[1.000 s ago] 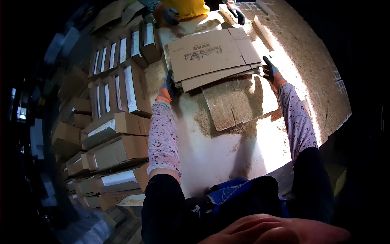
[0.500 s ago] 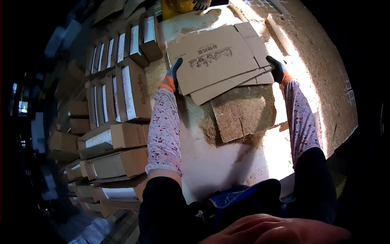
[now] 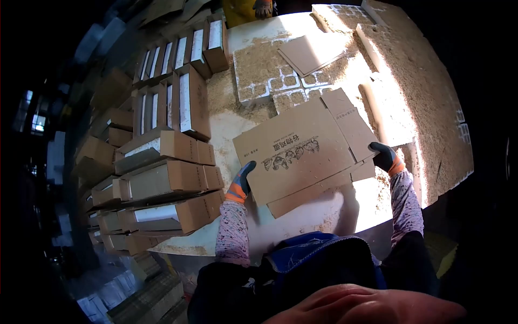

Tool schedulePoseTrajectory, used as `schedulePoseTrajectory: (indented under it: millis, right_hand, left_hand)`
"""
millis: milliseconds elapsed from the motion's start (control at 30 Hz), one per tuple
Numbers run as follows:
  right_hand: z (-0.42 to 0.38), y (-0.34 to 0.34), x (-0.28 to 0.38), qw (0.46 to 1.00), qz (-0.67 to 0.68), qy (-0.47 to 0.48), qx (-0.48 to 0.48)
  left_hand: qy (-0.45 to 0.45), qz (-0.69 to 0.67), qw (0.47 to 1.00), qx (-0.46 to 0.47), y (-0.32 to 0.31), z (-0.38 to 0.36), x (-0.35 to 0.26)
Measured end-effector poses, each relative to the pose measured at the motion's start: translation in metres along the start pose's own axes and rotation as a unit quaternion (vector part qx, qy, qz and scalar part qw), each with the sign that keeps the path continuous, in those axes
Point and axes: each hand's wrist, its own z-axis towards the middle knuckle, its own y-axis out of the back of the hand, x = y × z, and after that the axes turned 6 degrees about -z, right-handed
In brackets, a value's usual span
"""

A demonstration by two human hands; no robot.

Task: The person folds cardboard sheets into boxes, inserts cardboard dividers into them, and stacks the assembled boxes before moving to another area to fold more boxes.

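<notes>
Between my two gloved hands is a small stack of flattened cardboard boxes [image 3: 299,146], printed with dark lettering and a row of chicken drawings. My left hand [image 3: 244,180], in a dark glove with an orange cuff, is closed on the stack's left edge, thumb on top. At the right edge, my right hand [image 3: 385,157] grips the stack in the same way; its fingers underneath are hidden. One or more lower sheets stick out askew toward my body. Beyond the stack, a loose cardboard piece [image 3: 310,54] lies on white trays [image 3: 256,92] covered in tan husk-like material.
Rows of narrow open cardboard boxes [image 3: 194,105] with white inserts line the left side. More husk-covered material [image 3: 415,92] runs along the right. The white table [image 3: 226,121] is dusted with husks. Another person's gloved hand [image 3: 263,8] shows at the far edge.
Both hands have drawn the cardboard stack toward my body, uncovering the white trays and the loose cardboard piece behind it. The view has shifted slightly.
</notes>
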Motion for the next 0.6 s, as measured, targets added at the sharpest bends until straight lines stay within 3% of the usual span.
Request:
schedulePoseTrajectory:
  millis: [67, 100, 133, 167, 200, 233, 300, 333, 400, 433, 500, 533, 567, 600]
  right_hand:
    - [-0.034, 0.015, -0.014, 0.998, 0.036, -0.047, 0.033]
    - [-0.042, 0.035, -0.030, 0.952, -0.233, 0.174, 0.098]
    - [-0.048, 0.064, -0.050, 0.785, -0.469, 0.373, 0.157]
    - [-0.037, 0.117, -0.071, 0.745, -0.552, 0.337, 0.164]
    - [-0.055, 0.078, -0.050, 0.938, -0.277, 0.119, 0.171]
    - [-0.075, 0.030, -0.029, 0.981, 0.039, -0.122, 0.144]
    - [-0.087, 0.027, -0.026, 0.974, -0.155, -0.058, 0.157]
    - [-0.097, 0.023, -0.017, 0.955, -0.234, -0.048, 0.177]
    - [-0.115, 0.008, -0.001, 0.862, -0.459, -0.018, 0.216]
    - [-0.125, 0.001, 0.003, 0.826, -0.519, 0.044, 0.217]
    - [-0.140, -0.019, 0.007, 0.724, -0.628, 0.224, 0.176]
    - [-0.145, -0.027, 0.005, 0.663, -0.663, 0.324, 0.127]
    - [-0.144, -0.033, 0.000, 0.606, -0.680, 0.406, 0.075]
    - [-0.138, -0.032, -0.011, 0.556, -0.685, 0.470, 0.027]
  left_hand:
    - [-0.024, 0.058, 0.998, -0.027, 0.000, -0.049, 0.026]
    - [-0.020, 0.055, 0.998, -0.036, -0.001, -0.069, 0.034]
    - [-0.043, 0.105, 0.993, -0.011, -0.002, -0.087, 0.038]
    - [-0.071, 0.155, 0.985, 0.015, -0.004, -0.101, 0.038]
    - [-0.088, 0.171, 0.981, 0.019, -0.014, -0.119, 0.032]
    - [-0.090, 0.168, 0.982, 0.010, -0.018, -0.136, 0.024]
    - [-0.097, 0.362, 0.924, 0.071, -0.028, -0.165, 0.007]
    - [-0.099, 0.366, 0.923, 0.066, -0.033, -0.182, 0.003]
    - [-0.165, 0.497, 0.837, 0.161, -0.049, -0.209, -0.008]
    - [-0.164, 0.501, 0.835, 0.157, -0.060, -0.219, -0.011]
    - [-0.318, 0.751, 0.564, 0.129, -0.078, -0.232, -0.010]
    - [-0.240, 0.477, 0.845, 0.027, -0.057, -0.223, 0.010]
    - [-0.237, 0.475, 0.847, 0.018, -0.038, -0.221, 0.027]
    - [-0.269, 0.515, 0.814, -0.013, -0.021, -0.222, 0.042]
